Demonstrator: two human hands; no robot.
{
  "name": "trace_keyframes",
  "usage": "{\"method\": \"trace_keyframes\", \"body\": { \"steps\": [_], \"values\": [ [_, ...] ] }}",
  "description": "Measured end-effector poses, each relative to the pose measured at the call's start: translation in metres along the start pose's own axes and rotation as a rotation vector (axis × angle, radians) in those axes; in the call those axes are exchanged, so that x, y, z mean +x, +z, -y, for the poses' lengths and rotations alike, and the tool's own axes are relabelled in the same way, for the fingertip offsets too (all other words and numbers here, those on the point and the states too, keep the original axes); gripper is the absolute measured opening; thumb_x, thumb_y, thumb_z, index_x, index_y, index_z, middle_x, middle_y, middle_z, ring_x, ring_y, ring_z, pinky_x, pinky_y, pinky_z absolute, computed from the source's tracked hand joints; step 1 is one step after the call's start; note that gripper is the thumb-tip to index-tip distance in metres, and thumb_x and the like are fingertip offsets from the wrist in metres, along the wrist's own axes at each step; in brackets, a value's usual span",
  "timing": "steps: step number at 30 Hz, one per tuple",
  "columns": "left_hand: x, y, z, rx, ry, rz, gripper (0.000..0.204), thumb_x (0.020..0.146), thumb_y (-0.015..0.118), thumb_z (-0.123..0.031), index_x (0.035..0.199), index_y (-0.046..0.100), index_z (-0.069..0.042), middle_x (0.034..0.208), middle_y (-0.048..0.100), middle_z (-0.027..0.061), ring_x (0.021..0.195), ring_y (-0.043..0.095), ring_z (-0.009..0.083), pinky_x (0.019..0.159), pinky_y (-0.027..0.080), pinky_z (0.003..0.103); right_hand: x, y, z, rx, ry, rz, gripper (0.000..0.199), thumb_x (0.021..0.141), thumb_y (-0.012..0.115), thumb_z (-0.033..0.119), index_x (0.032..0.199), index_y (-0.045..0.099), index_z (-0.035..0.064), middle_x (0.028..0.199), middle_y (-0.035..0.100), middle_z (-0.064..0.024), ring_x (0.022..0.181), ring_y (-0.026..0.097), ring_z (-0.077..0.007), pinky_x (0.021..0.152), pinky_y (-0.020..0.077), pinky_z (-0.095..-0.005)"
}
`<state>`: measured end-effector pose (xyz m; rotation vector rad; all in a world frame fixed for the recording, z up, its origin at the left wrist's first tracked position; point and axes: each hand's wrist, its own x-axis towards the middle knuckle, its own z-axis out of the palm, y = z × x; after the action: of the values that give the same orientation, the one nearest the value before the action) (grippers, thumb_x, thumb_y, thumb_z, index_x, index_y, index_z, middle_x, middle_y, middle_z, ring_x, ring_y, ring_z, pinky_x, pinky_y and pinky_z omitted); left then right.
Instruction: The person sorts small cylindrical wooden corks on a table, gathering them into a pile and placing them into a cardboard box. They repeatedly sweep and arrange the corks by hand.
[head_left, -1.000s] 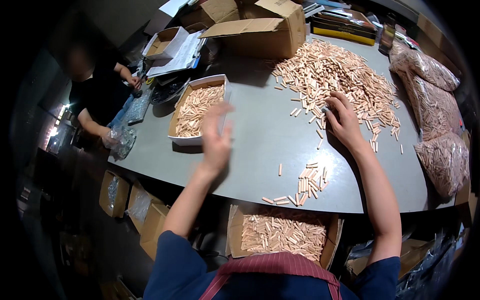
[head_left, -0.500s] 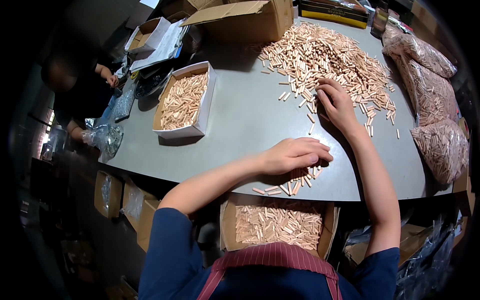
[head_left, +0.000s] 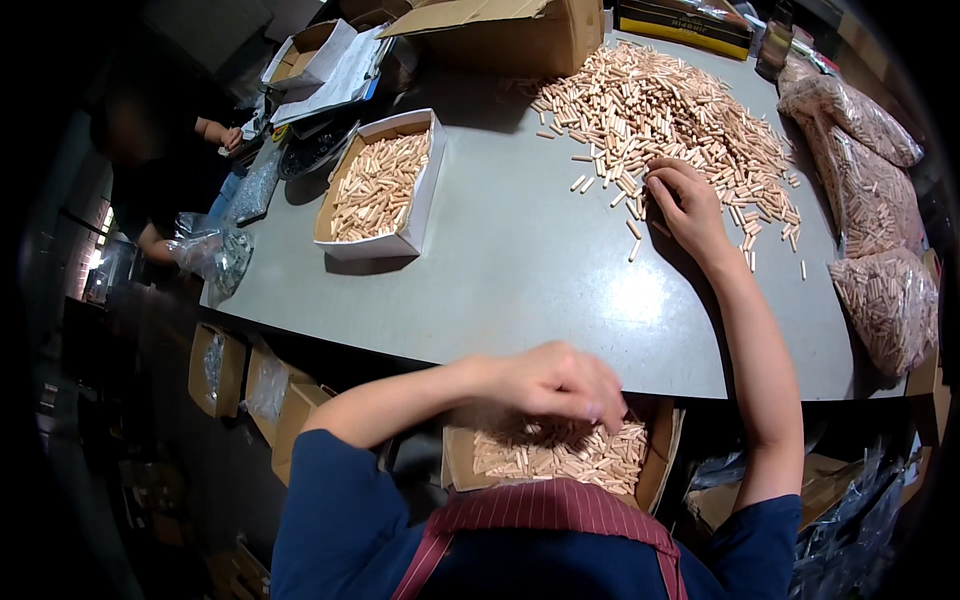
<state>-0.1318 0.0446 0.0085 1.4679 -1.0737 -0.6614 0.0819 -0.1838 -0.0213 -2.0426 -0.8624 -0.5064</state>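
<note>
Since the earlier frame the left hand (head_left: 555, 385) has been drawn off the table edge, fingers curled downward over the lap box (head_left: 560, 455); whether dowels are pinched cannot be told. The right hand (head_left: 685, 205) rests spread-curled on the dowel pile (head_left: 660, 110). Dowels are best released low inside the box.

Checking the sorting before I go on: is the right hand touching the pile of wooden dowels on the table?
Touching. The head view shows the right hand with its fingers curled into the near edge of the dowel pile.
</note>
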Motion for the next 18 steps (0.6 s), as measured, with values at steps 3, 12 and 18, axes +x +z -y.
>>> {"method": "trace_keyframes", "body": {
  "steps": [3, 12, 18],
  "values": [
    [-0.024, 0.007, -0.009, -0.209, -0.066, -0.159, 0.036, 0.112, 0.052, -0.025, 0.12, 0.076, 0.001, 0.133, 0.074, 0.0111, 0.125, 0.068, 0.0268, 0.116, 0.047, 0.042, 0.0, 0.001, 0.002, 0.006, 0.008, -0.004, 0.018, 0.101, 0.067, 0.013, 0.108, 0.073, -0.0027, 0.122, 0.073, -0.0158, 0.111, 0.071, -0.036, 0.096, 0.0561, -0.0408],
    [0.003, -0.106, 0.064, 1.215, -0.495, -0.849, 0.078, 0.105, 0.058, -0.051, 0.162, 0.038, -0.001, 0.167, 0.033, 0.0304, 0.157, 0.026, 0.0461, 0.128, 0.018, 0.055, 0.004, -0.004, -0.011, -0.157, 0.01, -0.221, 0.039, 0.106, 0.06, 0.015, 0.142, 0.057, 0.0003, 0.15, 0.053, -0.0221, 0.139, 0.054, -0.0401, 0.113, 0.0485, -0.0442],
    [0.066, -0.18, 0.081, 1.267, -0.438, -0.795, 0.085, 0.105, 0.054, -0.059, 0.165, 0.033, -0.002, 0.17, 0.029, 0.0304, 0.159, 0.024, 0.0458, 0.128, 0.016, 0.058, 0.007, -0.005, -0.044, -0.138, 0.149, -0.283, 0.044, 0.107, 0.058, 0.019, 0.146, 0.052, -0.0022, 0.149, 0.051, -0.0249, 0.141, 0.05, -0.0415, 0.118, 0.0412, -0.0463]
  ]
}}
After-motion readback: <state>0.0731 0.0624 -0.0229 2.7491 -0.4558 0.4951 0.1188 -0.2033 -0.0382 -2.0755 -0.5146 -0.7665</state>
